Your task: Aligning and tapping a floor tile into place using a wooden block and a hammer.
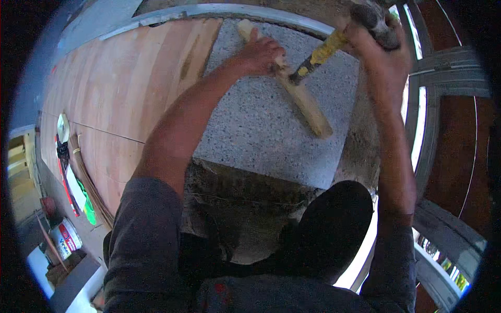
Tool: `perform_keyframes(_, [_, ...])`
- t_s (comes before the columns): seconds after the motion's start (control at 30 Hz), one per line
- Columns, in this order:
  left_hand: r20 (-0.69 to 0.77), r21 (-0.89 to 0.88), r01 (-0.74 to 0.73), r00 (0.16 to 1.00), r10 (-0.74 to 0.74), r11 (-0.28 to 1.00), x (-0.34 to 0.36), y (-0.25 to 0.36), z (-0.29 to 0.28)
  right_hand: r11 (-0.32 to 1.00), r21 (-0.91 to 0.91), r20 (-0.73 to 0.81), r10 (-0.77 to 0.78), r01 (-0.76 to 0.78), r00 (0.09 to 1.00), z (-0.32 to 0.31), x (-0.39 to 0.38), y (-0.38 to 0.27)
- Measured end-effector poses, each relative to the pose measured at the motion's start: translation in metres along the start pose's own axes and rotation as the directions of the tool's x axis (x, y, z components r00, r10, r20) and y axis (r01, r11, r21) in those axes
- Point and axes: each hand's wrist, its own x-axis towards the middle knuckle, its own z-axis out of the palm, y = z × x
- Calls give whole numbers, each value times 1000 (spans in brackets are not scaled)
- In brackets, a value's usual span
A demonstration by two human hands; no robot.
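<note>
The left hand [260, 56], curled, is clasping a long pale wooden bar [307, 106]; the right hand [385, 60], closed, is gripping a yellow-handled, dark-headed hammer [326, 51].

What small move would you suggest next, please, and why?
Perhaps tap the wooden bar lightly with the hammer, handle end first: the left hand holds the bar on the speckled tile, and the right hand grips near the hammer's head, its handle end by the bar.

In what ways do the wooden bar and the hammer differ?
The wooden bar is plain tan; the hammer has a yellow handle with dark patches. The bar appears to rest on the speckled slab; the hammer slants above it. The left hand grips the bar, the right hand the hammer. Both are elongated and hand-held.
</note>
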Motion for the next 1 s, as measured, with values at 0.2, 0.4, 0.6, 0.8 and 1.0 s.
perform_keyframes(0.2, [20, -61, -42, 999, 43, 997, 0, -8, -2, 987, 134, 188, -109, 84, 976, 25, -2, 17])
perform_keyframes(0.4, [-47, -38, -49, 998, 47, 998, 5, -12, 6, 950, -305, 388, 61, 66, 920, 26, -17, 58])
perform_keyframes(0.6, [12, -70, -33, 999, 34, 997, 6, -11, 7, 902, -416, 537, 145, 111, 831, 49, -50, 112])
perform_keyframes(0.8, [-33, -53, -59, 998, 57, 997, 5, -13, 6, 858, -499, 573, 220, 123, 790, 62, -56, 131])
perform_keyframes(1.0, [17, -80, -45, 999, 46, 996, 4, -10, 4, 851, -507, 600, 233, 138, 765, 64, -54, 123])
